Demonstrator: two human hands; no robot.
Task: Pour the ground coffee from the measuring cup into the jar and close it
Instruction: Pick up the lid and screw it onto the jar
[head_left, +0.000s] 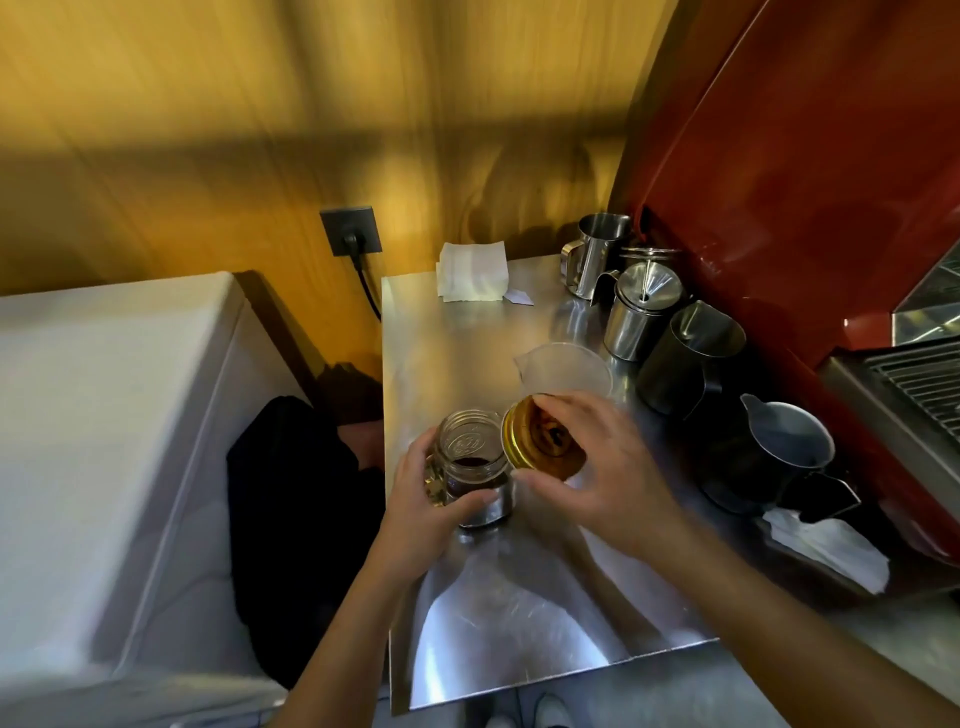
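Both hands work over the steel tabletop (519, 623): the left hand (431, 499) has its grip wrapped round the jar (475, 467), coffee already inside; the right hand (597, 478) pinches the gold lid (540, 441), tilted beside the mouth. The measuring cup (566, 369) stands behind, seemingly empty. Only the closing appears left.

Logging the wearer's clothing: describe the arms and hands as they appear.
Both arms are bare as far as the frame shows: no sleeves, gloves, watch or rings visible. The left hand and right hand are uncovered, with short nails. Light-coloured shoe tips show at the bottom edge.
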